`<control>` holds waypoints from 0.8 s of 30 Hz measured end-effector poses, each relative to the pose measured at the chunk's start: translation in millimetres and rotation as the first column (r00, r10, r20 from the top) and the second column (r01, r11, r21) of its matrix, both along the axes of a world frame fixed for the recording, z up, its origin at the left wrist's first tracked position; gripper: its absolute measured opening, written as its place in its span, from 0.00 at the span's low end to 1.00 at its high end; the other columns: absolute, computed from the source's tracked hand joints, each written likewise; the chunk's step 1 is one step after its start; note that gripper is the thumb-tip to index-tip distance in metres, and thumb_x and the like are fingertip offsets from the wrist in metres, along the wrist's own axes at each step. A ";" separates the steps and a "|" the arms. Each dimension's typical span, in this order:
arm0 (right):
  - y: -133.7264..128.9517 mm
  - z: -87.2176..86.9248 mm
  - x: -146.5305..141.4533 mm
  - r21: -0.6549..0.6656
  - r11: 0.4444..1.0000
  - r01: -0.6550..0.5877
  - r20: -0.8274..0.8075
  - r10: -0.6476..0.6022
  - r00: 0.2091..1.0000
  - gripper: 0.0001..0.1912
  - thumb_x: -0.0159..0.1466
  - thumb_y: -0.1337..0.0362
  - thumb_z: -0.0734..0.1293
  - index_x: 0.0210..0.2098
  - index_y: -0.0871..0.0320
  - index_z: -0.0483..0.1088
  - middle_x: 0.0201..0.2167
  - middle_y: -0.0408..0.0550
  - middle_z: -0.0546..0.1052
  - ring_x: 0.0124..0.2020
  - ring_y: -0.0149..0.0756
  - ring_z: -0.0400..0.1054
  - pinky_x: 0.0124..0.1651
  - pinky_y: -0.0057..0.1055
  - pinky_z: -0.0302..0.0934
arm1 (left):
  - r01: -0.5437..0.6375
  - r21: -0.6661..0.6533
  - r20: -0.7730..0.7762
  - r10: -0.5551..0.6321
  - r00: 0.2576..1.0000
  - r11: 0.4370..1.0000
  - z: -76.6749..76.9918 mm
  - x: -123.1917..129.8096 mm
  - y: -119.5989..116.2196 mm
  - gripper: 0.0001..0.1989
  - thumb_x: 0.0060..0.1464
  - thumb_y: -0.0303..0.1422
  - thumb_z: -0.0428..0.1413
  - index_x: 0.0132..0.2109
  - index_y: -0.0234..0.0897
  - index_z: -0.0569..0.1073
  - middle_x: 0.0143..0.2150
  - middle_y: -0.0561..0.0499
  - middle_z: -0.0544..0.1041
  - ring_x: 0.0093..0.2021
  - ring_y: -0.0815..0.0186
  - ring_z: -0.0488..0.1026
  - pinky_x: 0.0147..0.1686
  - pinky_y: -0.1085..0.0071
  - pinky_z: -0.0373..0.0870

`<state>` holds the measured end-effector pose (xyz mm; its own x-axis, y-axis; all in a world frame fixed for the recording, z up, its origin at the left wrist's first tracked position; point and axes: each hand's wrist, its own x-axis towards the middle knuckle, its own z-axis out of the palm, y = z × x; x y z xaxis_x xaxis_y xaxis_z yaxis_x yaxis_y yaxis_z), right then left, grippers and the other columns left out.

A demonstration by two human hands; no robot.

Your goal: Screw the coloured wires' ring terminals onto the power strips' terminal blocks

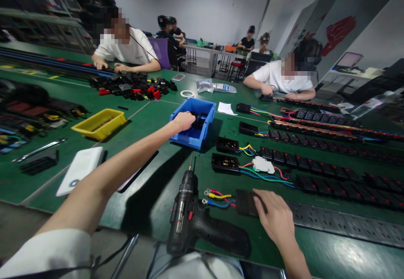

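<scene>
The left grip [184,121] dips into the blue bin [186,141] over its nine o'clock side; the fingers curl downward, but their tips are lost among dark parts [199,121], so whether they pinch one cannot be told. The right grip [276,211] lies palm down across the black end piece [246,203] of the metal strip [341,224]; its underside is hidden, so a firm hold cannot be made out. The strip's long axis runs from nine to just past three o'clock, nearer the right grip, with the bin between ten and eleven o'clock from that grip. Coloured wires [221,196] leave the end piece toward nine o'clock. On the green surface [148,110], a black drill [186,207] points to twelve, just short of the bin. The strip's three o'clock end is cut off by the frame.
</scene>
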<state>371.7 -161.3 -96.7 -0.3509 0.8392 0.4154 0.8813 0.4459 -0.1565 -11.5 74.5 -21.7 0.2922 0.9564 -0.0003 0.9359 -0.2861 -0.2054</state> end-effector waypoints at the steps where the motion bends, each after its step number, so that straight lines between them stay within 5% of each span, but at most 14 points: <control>1: 0.1 0.1 0.0 -0.006 1.000 0.000 0.000 0.000 1.000 0.13 0.69 0.60 0.59 0.47 0.57 0.70 0.42 0.46 0.76 0.43 0.35 0.67 0.48 0.32 0.56 | 0.001 0.009 0.001 -0.001 1.000 1.000 1.7 0.0 -0.7 0.12 0.55 0.29 0.52 0.45 0.28 0.75 0.47 0.37 0.76 0.51 0.57 0.70 0.48 0.68 0.65; 10: 0.0 0.5 -0.8 0.008 1.000 0.011 0.018 -0.011 1.000 0.12 0.69 0.60 0.59 0.45 0.58 0.70 0.39 0.46 0.75 0.41 0.35 0.66 0.46 0.32 0.55 | 0.032 0.127 0.029 -0.036 0.999 0.991 40.4 -15.1 -43.4 0.13 0.60 0.33 0.50 0.45 0.33 0.75 0.45 0.42 0.75 0.48 0.58 0.71 0.48 0.68 0.66; 15: 1.0 0.3 1.8 0.011 1.000 0.019 0.064 -0.020 0.998 0.13 0.69 0.59 0.58 0.44 0.58 0.71 0.38 0.48 0.74 0.40 0.36 0.66 0.45 0.33 0.55 | 0.124 0.249 0.155 -0.166 0.974 0.961 59.9 -25.1 -73.3 0.13 0.60 0.35 0.50 0.44 0.34 0.76 0.41 0.45 0.76 0.46 0.60 0.72 0.49 0.68 0.66; 21: 3.4 -0.4 15.3 -0.004 1.000 0.006 0.108 -0.006 0.994 0.14 0.69 0.58 0.58 0.41 0.59 0.71 0.36 0.48 0.74 0.39 0.36 0.67 0.44 0.32 0.56 | 0.107 0.399 0.458 -0.299 0.837 0.911 57.4 -11.3 -122.7 0.15 0.61 0.38 0.50 0.46 0.36 0.76 0.41 0.50 0.77 0.41 0.66 0.72 0.45 0.70 0.68; 24: 6.0 -0.6 28.9 0.002 1.000 0.009 0.120 -0.009 0.993 0.15 0.69 0.57 0.58 0.41 0.58 0.71 0.37 0.48 0.75 0.39 0.35 0.67 0.44 0.32 0.56 | 0.250 0.433 0.484 -0.457 0.746 0.866 48.3 3.4 -150.6 0.15 0.63 0.38 0.50 0.46 0.35 0.76 0.42 0.49 0.78 0.42 0.69 0.71 0.46 0.70 0.69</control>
